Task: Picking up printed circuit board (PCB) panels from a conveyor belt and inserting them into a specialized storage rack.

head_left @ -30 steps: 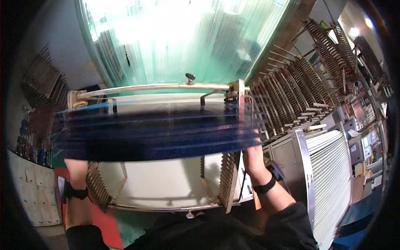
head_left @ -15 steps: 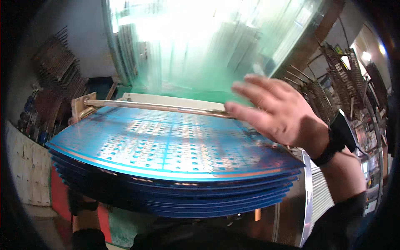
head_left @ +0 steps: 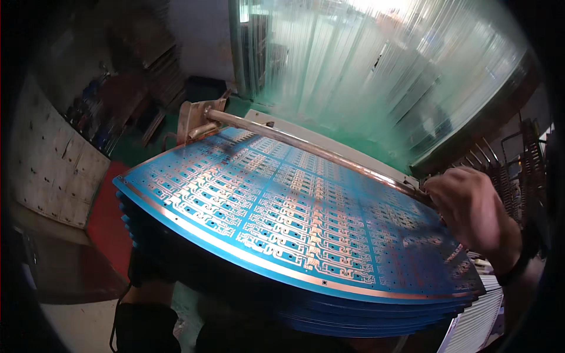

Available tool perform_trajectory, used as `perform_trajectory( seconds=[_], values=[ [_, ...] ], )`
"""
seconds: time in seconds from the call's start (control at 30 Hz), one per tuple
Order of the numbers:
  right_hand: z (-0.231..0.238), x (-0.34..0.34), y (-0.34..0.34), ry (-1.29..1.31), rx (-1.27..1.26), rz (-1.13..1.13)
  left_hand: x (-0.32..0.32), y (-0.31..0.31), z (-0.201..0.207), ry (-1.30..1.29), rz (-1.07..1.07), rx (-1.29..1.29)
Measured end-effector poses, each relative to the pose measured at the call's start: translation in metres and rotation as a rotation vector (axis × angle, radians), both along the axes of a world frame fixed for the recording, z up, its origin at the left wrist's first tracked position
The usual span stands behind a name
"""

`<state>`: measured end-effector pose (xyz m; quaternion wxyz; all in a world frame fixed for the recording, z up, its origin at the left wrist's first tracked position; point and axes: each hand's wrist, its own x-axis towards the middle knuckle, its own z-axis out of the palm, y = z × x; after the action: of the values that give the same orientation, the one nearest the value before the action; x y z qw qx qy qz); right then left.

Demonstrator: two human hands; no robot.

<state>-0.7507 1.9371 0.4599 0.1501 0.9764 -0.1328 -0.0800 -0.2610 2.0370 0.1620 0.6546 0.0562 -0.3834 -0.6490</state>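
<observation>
A stack of blue printed circuit panels (head_left: 276, 212) with copper-coloured traces fills the middle, tilted with its right end nearer me. A round metal bar (head_left: 318, 147) crosses above its far edge, fixed to a worn bracket (head_left: 191, 120) at the left. At the right end of this bar is my right hand (head_left: 468, 203), slightly blurred, its fingers curled round the bar. My left forearm (head_left: 154, 292) comes up below the stack's left side; the hand and its fingers are hidden in the dark beneath the panels.
Clear plastic strip curtains (head_left: 353, 70) hang beyond the bar over a green floor. Ribbed racks (head_left: 509, 170) stand at the right. Pale cabinet doors (head_left: 53, 170) line the left, beside a red floor strip (head_left: 109, 223). White ribbed sheeting (head_left: 479, 315) lies at lower right.
My right hand has gone from spread above the bar's right end to curled at it. The view has turned, so the stack and bar now slope down to the right.
</observation>
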Motion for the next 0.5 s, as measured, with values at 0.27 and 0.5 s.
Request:
perform_trajectory(
  seconds=[0.27, 0.5],
  values=[
    [-0.001, -0.016, -0.003, -0.216, 0.285, -0.200, 0.009, -0.011, 0.000, 0.002, -0.133, -0.028],
    [-0.011, 0.003, -0.003, -0.198, 0.081, -0.126, 0.014, -0.040, 0.007, 0.002, -0.219, -0.057]
  ],
)
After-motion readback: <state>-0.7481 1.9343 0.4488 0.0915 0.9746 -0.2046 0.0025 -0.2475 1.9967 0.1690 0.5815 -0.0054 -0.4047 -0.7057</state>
